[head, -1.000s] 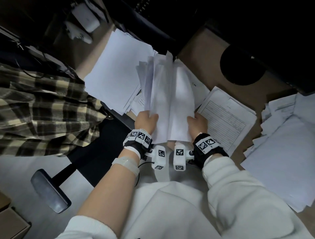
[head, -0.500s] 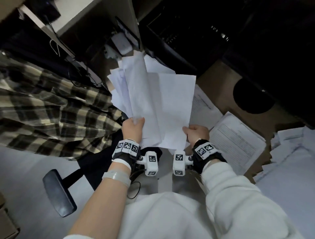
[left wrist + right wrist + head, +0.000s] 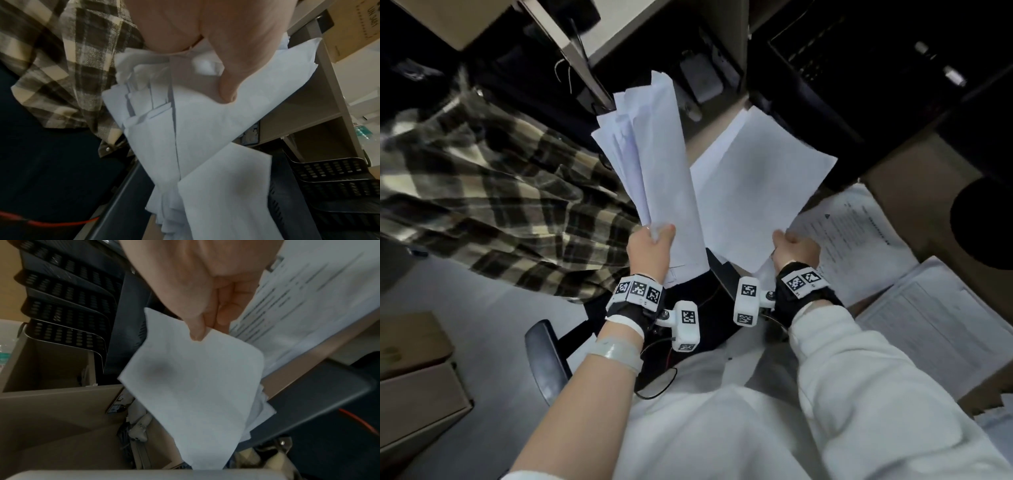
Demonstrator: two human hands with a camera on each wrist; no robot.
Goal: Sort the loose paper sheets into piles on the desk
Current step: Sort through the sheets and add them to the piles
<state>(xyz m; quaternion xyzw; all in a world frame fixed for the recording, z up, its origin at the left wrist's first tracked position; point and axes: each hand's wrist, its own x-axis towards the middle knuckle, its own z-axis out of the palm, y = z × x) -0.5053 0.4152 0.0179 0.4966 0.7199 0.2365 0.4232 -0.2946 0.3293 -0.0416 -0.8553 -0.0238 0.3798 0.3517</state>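
Note:
My left hand grips the lower end of a bundle of white sheets that stands upright and fans out at the top; in the left wrist view the thumb presses on the bundle. My right hand pinches the near corner of a single blank sheet, held apart to the right of the bundle; the right wrist view shows thumb and forefinger closed on that sheet. Printed sheets lie on the desk to the right.
A form sheet pile lies at the desk's right edge. A plaid shirt hangs over a chair on the left, above its armrest. Black mesh trays and a round black mat sit at the back. Cardboard boxes stand on the floor.
The single sheet has come away from the bundle to the right with my right hand. The bundle has lifted upright in my left hand, and the view has turned left.

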